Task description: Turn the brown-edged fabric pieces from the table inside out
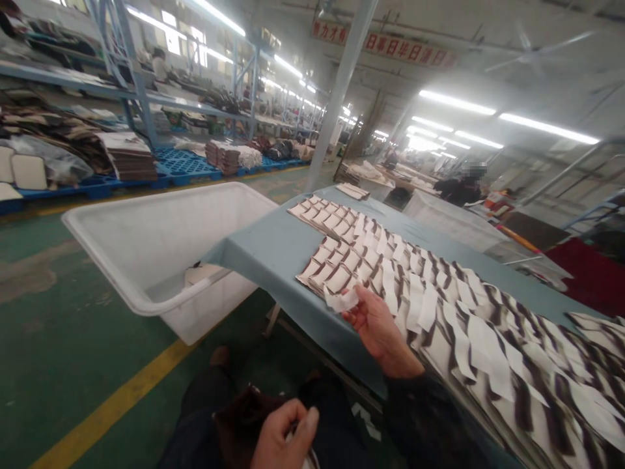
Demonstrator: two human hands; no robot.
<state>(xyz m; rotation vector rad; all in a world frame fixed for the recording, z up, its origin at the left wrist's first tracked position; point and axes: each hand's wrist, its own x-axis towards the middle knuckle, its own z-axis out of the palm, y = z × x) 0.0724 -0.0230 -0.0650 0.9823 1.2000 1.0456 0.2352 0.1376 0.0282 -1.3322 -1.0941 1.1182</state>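
My right hand [378,329] pinches a short white strip [342,301] over the table's near edge. Beside it, overlapping rows of cream pieces with dark brown edges [336,280] cover much of the blue-green tabletop [273,241]; they look like fabric. More white strips [415,299] lie across many of those rows. Low in front of my lap, my left hand [286,436] is closed, thumb against fingers, on a dark brown fabric piece [244,417]. A pale edge shows under its fingers, and the rest of that piece is hidden or out of frame.
A large white plastic tub [161,241] stands left of the table, with a cream piece inside. Blue pallets [183,163] with stacked goods and a blue rack [139,98] are beyond. A metal post [336,98] rises behind the table. Another person [463,189] is at the far right.
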